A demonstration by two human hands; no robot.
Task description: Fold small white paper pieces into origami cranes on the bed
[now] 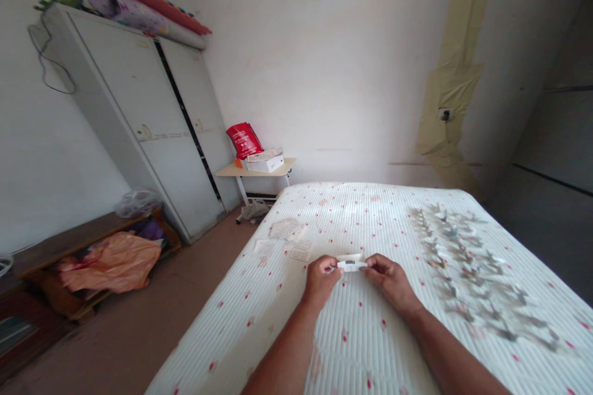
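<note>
1. Because the folded paper strip is small, both hands pinch it by the ends, probably to hold it level and leave its middle exposed.
2. Left hand: thumb and fingers nearly closed on the strip's left end.
3. Right hand: same pinch, right end; remaining fingers curled, likely for steadiness.
4. Strip location: between the hands, over the striped bedsheet; whether it touches the sheet, cannot tell. Dark patch mid-strip, too small to read.
5. Printed paper pieces lie flat beyond the left hand, some overlapping; presumably within easy reach there.
6. Folded paper figures, blurred, sit in rough rows right of the right hand; spacing probably stops them crushing each other.
7. Behind, red plastic bag and white box share the small side table, off the bed.
</note>
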